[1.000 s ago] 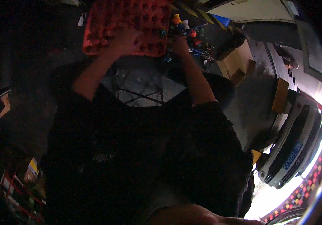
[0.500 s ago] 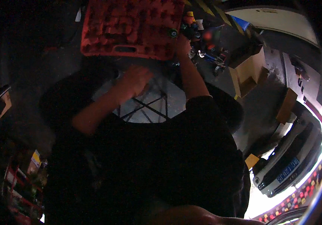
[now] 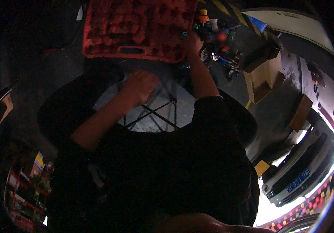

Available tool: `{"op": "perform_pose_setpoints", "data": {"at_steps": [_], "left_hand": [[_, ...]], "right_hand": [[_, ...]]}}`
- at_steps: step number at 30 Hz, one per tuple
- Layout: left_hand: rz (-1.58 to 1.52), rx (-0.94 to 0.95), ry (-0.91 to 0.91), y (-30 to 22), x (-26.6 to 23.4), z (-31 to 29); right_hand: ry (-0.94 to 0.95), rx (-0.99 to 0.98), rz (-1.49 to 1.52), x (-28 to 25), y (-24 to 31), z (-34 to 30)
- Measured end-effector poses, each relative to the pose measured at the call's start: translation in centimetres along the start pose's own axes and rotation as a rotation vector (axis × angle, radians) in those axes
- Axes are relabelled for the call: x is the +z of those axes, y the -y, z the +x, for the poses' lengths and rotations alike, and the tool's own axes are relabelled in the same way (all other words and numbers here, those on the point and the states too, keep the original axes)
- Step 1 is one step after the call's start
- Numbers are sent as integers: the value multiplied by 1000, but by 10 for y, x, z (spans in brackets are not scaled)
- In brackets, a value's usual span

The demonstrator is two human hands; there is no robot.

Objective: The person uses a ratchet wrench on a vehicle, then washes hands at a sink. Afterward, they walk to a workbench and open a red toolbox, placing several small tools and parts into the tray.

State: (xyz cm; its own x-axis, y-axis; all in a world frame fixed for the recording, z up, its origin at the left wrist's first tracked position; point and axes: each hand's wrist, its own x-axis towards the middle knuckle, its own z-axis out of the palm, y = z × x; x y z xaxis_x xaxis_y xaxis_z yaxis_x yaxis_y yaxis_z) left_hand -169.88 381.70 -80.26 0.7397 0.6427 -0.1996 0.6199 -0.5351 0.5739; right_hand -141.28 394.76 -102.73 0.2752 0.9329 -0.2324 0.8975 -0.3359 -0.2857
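While holding the far red tray [image 3: 136,27] by its right corner, right hand [image 3: 192,40] closed on it. Left hand [image 3: 139,87] loose, half open, holding nothing, near black stand legs [image 3: 155,114]. Brown open box [image 3: 262,79] far right.

Your left hand [image 3: 139,87] hangs loosely curled, fingers bent, forearm bare and angled up from the lower left. Your right hand [image 3: 192,40] reaches further out, arm nearly straight, fingers closed.
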Motion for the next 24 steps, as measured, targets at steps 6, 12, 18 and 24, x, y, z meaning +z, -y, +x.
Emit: {"op": "perform_pose_setpoints", "data": {"at_steps": [6,12,18,24], "left_hand": [[27,9,-71,4,1,-5],[20,63,-72,-2,-12,10],[63,-84,-205,4,-43,14],[15,-118,-466,2,-101,23]], "right_hand": [[14,-28,21,11,3,6],[-257,-152,42,35,-70,30],[-44,-210,38,-98,39,-15],[-45,-251,24,-218,75,-50]]}}
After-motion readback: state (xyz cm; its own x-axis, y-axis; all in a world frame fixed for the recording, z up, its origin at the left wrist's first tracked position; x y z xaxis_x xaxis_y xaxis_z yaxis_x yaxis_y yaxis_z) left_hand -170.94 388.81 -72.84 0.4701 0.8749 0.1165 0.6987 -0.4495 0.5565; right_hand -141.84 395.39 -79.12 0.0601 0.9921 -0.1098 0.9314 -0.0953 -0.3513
